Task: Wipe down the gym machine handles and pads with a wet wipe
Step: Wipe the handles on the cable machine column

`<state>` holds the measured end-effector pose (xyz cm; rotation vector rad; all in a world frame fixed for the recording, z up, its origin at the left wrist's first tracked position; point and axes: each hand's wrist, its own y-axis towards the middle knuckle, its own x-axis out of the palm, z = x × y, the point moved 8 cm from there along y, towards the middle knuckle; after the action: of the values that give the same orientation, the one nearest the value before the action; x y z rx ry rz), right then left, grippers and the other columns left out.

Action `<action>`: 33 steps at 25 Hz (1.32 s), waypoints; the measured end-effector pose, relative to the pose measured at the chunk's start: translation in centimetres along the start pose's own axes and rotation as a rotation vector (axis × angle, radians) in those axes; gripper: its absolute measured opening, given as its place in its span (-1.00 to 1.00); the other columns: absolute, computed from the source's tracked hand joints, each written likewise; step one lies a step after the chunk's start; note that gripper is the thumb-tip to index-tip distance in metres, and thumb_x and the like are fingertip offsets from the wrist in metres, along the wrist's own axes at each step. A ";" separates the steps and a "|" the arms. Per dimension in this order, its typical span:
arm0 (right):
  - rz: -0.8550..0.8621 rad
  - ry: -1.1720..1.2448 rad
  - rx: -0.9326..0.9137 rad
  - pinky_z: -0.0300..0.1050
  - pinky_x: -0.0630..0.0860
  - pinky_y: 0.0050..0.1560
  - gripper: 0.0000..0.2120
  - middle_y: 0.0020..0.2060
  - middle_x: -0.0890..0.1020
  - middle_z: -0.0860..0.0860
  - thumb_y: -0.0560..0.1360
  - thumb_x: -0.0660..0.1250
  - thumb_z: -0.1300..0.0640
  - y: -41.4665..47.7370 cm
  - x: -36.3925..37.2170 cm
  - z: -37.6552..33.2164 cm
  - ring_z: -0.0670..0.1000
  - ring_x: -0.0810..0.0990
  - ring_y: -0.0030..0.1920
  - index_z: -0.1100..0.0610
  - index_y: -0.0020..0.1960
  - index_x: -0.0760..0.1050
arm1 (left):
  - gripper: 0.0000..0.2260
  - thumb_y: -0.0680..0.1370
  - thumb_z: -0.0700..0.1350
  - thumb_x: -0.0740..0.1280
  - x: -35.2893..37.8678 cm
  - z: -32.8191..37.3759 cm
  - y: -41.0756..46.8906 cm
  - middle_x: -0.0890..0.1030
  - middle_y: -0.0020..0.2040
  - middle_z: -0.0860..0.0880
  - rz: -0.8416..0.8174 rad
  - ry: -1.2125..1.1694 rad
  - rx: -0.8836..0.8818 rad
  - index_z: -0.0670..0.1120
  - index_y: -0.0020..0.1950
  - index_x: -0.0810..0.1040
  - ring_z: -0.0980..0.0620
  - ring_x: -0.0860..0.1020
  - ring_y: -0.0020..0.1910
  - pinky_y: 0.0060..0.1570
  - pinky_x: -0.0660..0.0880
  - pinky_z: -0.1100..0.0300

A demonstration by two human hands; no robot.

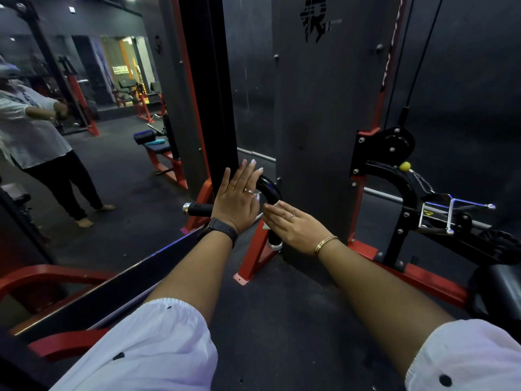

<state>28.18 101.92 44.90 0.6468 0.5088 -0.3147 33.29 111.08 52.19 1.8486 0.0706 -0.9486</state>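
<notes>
Touching curved black chrome-capped handle (269, 189), left hand (239, 196), right hand (294, 225)

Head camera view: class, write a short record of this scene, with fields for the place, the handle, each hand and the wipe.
place: gym, at a black and red cable machine
handle: curved black bar, chrome cap at each end
left hand: fingers straight, laid flat over the bar
right hand: fingers straight, flat against the bar's lower part
wipe: pale scrap under the right hand, probably the wipe
nearby: mirror at left, pulley at right
</notes>
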 end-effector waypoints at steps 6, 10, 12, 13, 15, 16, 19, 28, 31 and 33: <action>0.006 -0.008 -0.012 0.09 0.11 0.45 -0.66 0.29 0.50 0.17 0.56 0.15 0.23 -0.4 0.8 -1.2 0.11 0.41 0.36 0.24 0.30 0.48 | -0.53 0.59 -0.01 0.05 0.9 0.9 0.1 0.28 0.49 -0.15 -0.029 -0.051 0.084 -0.17 0.47 0.25 -0.09 0.13 0.49 0.47 0.00 -0.01; -0.030 0.043 -0.023 0.05 0.23 0.43 -0.63 0.19 0.58 0.18 0.57 0.04 0.21 -0.3 1.9 -2.9 0.11 0.50 0.28 0.23 0.20 0.56 | -0.55 0.58 -0.01 0.09 1.0 0.6 0.1 0.36 0.44 -0.12 -0.025 -0.078 0.091 -0.15 0.45 0.30 -0.08 0.21 0.47 0.45 0.10 -0.03; -0.069 0.029 -0.059 0.06 0.19 0.44 -0.61 0.21 0.56 0.19 0.56 0.03 0.22 -1.1 2.7 -3.9 0.12 0.48 0.30 0.24 0.23 0.54 | -0.55 0.58 -0.01 0.11 0.9 0.6 0.2 0.39 0.42 -0.11 -0.018 -0.090 0.100 -0.15 0.44 0.33 -0.08 0.24 0.46 0.45 0.12 -0.03; -0.081 0.017 -0.091 0.06 0.15 0.44 -0.63 0.23 0.55 0.19 0.56 0.07 0.22 -1.5 2.9 -4.3 0.12 0.47 0.31 0.24 0.25 0.53 | -0.55 0.58 -0.01 0.11 0.9 0.5 0.3 0.40 0.41 -0.11 -0.013 -0.099 0.101 -0.15 0.43 0.33 -0.08 0.24 0.45 0.45 0.12 -0.03; -0.076 -0.003 -0.141 0.06 0.13 0.45 -0.64 0.25 0.54 0.17 0.53 0.21 0.17 -1.5 2.5 -4.2 0.12 0.45 0.33 0.24 0.28 0.50 | -0.56 0.58 -0.02 0.12 1.0 0.5 0.2 0.40 0.40 -0.11 0.000 -0.108 0.095 -0.15 0.43 0.33 -0.09 0.24 0.45 0.45 0.11 -0.03; -0.058 -0.005 -0.135 0.05 0.15 0.45 -0.63 0.25 0.54 0.16 0.52 0.24 0.15 -1.0 2.2 -3.7 0.12 0.45 0.33 0.24 0.28 0.50 | -0.56 0.57 -0.02 0.13 1.0 0.6 0.1 0.40 0.40 -0.12 0.007 -0.110 0.089 -0.15 0.43 0.33 -0.09 0.24 0.45 0.45 0.10 -0.03; 0.011 0.010 -0.095 0.04 0.21 0.43 -0.66 0.21 0.58 0.11 0.52 0.25 0.15 0.4 1.4 -2.7 0.10 0.47 0.31 0.22 0.26 0.52 | -0.56 0.56 -0.03 0.14 0.9 0.7 -0.2 0.41 0.39 -0.13 0.032 -0.122 0.083 -0.14 0.42 0.31 -0.10 0.24 0.45 0.45 0.10 -0.06; 0.022 0.145 0.163 0.04 0.17 0.44 -0.59 0.34 0.46 0.09 0.55 0.07 0.32 -4.5 0.7 -2.3 0.07 0.41 0.37 0.22 0.37 0.40 | -0.55 0.56 -0.03 0.16 1.0 0.6 -0.1 0.40 0.40 -0.12 0.058 -0.129 0.107 -0.16 0.42 0.34 -0.09 0.23 0.45 0.45 0.10 -0.05; 0.134 0.280 0.348 -0.03 0.36 0.36 -0.59 0.27 0.53 0.13 0.49 0.25 0.42 -3.8 -1.0 -0.3 0.07 0.49 0.30 0.25 0.32 0.45 | -0.55 0.56 -0.04 0.17 1.2 0.6 -0.1 0.39 0.41 -0.12 0.066 -0.125 0.088 -0.15 0.43 0.33 -0.09 0.21 0.46 0.45 0.10 -0.06; 0.244 0.373 0.617 -0.10 0.42 0.29 -0.62 0.22 0.57 0.15 0.47 0.30 0.39 -3.1 -2.1 1.8 0.08 0.55 0.23 0.26 0.28 0.49 | -0.55 0.56 -0.04 0.16 1.2 0.8 0.0 0.39 0.41 -0.12 0.056 -0.137 0.073 -0.15 0.43 0.33 -0.10 0.22 0.46 0.45 0.11 -0.07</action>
<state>25.73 98.67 45.67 1.3714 0.6859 -0.1125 33.63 110.03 51.27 1.8367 -0.1005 -1.0479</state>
